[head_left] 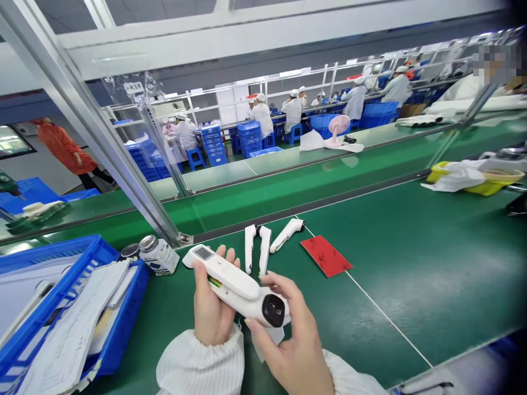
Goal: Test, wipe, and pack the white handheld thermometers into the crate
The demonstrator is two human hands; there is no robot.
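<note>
Two white handheld infrared thermometers lie against each other between my hands. My left hand (214,307) is closed around the upper thermometer (230,274), whose small grey screen faces up at the left end. My right hand (294,334) has its thumb and fingers around the black sensor end of the other thermometer (251,311). A strip of green and yellow shows along its side near my left palm. Beneath my right hand is a piece of white paper or cloth (263,348), partly hidden. Just beyond are three more white thermometers (264,249) on the green table.
A red card (327,256) lies right of the thermometers. At the left are a blue basket (123,334) with papers and a white bottle (158,255). A metal post (111,145) rises at the table's back edge. Yellow tray (489,186) at far right; co-workers sit beyond.
</note>
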